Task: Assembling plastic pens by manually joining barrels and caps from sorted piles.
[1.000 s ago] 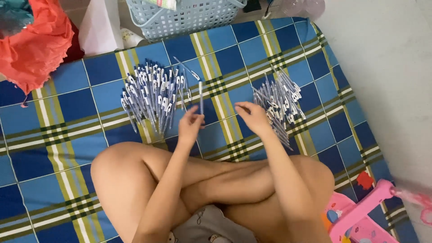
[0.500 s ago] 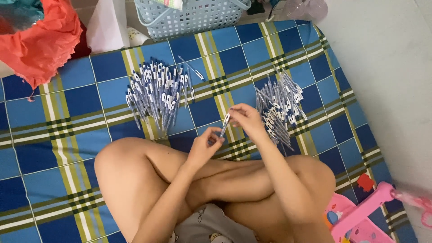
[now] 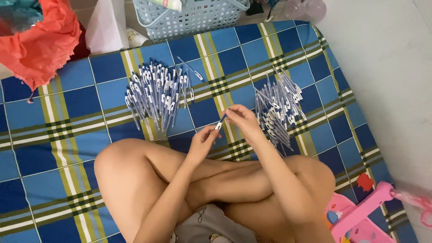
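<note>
I sit cross-legged on a blue, green and white checked mat (image 3: 72, 112). Both hands meet over my knees on one blue and white pen (image 3: 220, 122). My left hand (image 3: 203, 140) pinches its lower end and my right hand (image 3: 240, 119) grips its upper end. A large pile of the same pens (image 3: 157, 92) lies on the mat ahead to the left. A second pile of pens (image 3: 279, 108) lies just right of my right hand. One loose pen (image 3: 191, 69) rests apart behind the left pile.
A pale blue plastic basket (image 3: 189, 15) stands at the mat's far edge. A red cloth (image 3: 40, 40) and a white bag (image 3: 105, 24) lie at the far left. A pink plastic toy (image 3: 360, 216) sits by my right knee. Pale floor (image 3: 387, 67) runs along the right.
My left hand left the mat beside the left pile and came back to my knees. Both hands now hold one pen between them. The camera view has shifted slightly.
</note>
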